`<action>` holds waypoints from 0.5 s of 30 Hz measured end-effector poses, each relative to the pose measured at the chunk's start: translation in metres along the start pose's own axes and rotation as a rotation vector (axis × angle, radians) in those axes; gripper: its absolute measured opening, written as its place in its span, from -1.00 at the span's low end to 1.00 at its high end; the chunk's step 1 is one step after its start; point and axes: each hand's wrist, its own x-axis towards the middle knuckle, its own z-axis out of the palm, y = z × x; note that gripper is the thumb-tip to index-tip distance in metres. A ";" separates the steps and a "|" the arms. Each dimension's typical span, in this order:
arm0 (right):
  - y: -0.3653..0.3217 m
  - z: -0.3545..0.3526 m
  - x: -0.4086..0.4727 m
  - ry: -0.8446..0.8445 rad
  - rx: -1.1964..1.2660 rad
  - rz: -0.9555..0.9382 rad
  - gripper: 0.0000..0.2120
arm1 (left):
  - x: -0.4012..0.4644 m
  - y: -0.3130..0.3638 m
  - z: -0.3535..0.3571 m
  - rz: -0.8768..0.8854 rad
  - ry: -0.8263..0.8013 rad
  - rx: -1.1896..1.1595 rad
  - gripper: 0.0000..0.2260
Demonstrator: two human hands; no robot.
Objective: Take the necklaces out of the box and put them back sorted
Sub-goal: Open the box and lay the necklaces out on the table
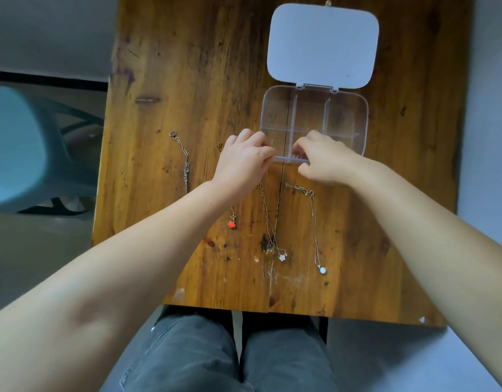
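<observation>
- Head view: a person sits at a wooden table (187,80), looking down on both bare forearms reaching forward.
- A clear compartment box (346,117) sits at about 1 o'clock from the table's centre, its white lid (323,43) hinged open and lying flat beyond it at 12 o'clock.
- The left hand (241,162) rests curled on the box's near-left corner, seemingly steadying it; the grip itself cannot be made out.
- The right hand (323,159) hovers over the near middle compartment, fingers bent down and pinched close around a gold chain (296,156); whether it actually grips the chain cannot be told.
- Four necklaces lie on the table, well apart: a silver one (184,162) at 9 o'clock, a red-heart one (232,224), a flower-pendant one (282,256) and a round-pendant one (322,270) towards 6 o'clock.
- Done well, the step likely needs the box held still and the chain moved slowly so it does not knot.
- Hidden: the hands cover the box's near compartments, and the left wrist covers most of the red-heart chain. The far compartments look empty, though glare makes that uncertain.
</observation>
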 end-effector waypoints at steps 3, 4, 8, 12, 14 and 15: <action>0.000 0.005 -0.002 0.016 0.003 -0.003 -0.78 | 0.000 0.000 0.000 0.005 0.011 0.004 -0.84; 0.001 0.005 -0.002 0.020 0.010 0.000 -0.79 | -0.001 0.000 0.001 0.006 0.012 0.007 -0.84; 0.004 -0.004 -0.005 0.076 0.076 -0.039 -0.88 | 0.002 0.000 -0.002 0.005 0.004 0.028 -0.84; 0.008 -0.019 -0.023 0.145 0.330 -0.077 -0.96 | 0.002 0.004 -0.003 -0.027 -0.028 0.079 -0.82; 0.012 -0.031 -0.038 0.197 0.544 -0.084 -0.98 | 0.000 0.010 -0.005 -0.046 -0.015 0.110 -0.77; 0.014 -0.039 -0.046 0.216 0.667 -0.088 -0.97 | 0.000 0.016 -0.007 -0.034 0.005 0.104 -0.71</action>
